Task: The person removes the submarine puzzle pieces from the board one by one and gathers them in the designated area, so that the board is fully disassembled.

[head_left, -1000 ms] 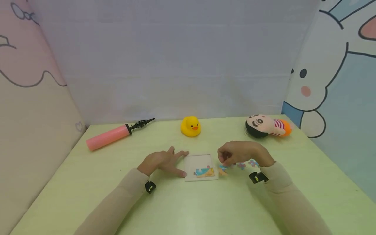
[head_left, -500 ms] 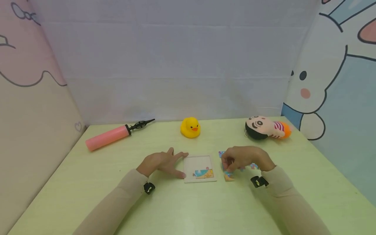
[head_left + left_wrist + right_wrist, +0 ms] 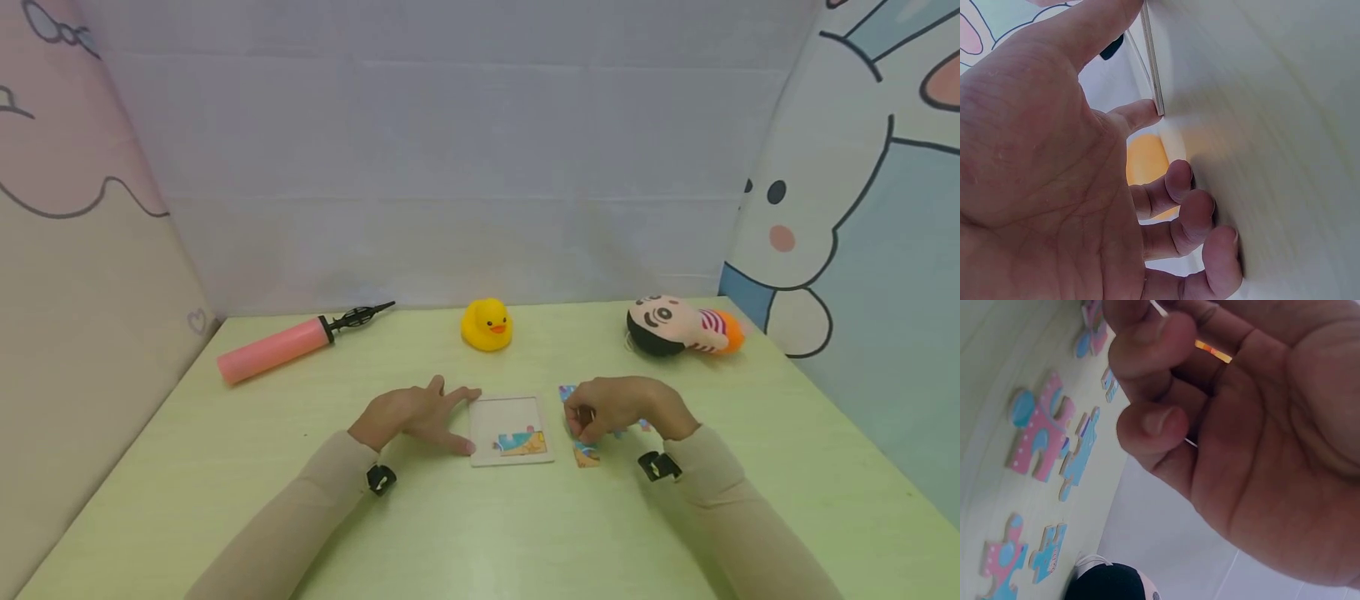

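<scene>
Hands at puzzle tray, right hand pinching a piece

Left hand (image 3: pixel 408 414) lies flat on the counter (image 3: pixel 465 533), fingers (image 3: pixel 1200 219) relaxed, thumb and forefinger touching the left edge of the tray (image 3: pixel 512 430) – steadying it, not gripping. Right hand (image 3: pixel 618 407) sits just right of the tray, fingers (image 3: pixel 1147 425) curled, pinching a small piece (image 3: pixel 1213 352); only an orange sliver shows between the fingertips. More pieces (image 3: pixel 1041 434) – pink and blue, dotted – lie loose on the counter beneath and beyond those fingers. The piece looks thin, stiff and light, probably slides easily; best taken by its edges, thumb against fingertip. The tray is pale, flat, with a few pieces seated at its near edge.
</scene>
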A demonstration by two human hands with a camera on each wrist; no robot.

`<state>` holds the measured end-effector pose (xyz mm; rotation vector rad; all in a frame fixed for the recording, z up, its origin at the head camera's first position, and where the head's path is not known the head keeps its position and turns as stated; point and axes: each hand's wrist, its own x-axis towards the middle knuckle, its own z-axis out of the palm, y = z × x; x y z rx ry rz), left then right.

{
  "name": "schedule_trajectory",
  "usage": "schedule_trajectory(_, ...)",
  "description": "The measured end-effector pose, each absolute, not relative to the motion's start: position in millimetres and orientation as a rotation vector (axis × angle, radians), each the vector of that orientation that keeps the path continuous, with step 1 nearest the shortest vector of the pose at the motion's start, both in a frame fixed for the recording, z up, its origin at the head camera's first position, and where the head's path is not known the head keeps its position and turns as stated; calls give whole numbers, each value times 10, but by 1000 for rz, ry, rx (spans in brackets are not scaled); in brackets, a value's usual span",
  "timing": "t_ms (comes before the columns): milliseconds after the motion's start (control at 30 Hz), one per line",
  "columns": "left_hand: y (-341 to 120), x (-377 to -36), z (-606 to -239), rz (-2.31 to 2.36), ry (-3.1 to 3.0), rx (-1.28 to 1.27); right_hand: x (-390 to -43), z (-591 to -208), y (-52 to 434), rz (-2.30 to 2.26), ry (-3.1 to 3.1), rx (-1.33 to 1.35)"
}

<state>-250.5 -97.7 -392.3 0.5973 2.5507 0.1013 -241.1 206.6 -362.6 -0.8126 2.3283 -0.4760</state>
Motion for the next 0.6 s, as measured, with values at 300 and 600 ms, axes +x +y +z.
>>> schedule_trajectory(300, -974, -2508, -3937, 102, 2541, 594, -2419, -3633, 2072, -519, 2305, -774)
schedule_trajectory(600, -976, -2504, -3927, 106, 2545, 594, -2420, -3661, 1972, -537, 2316, -879)
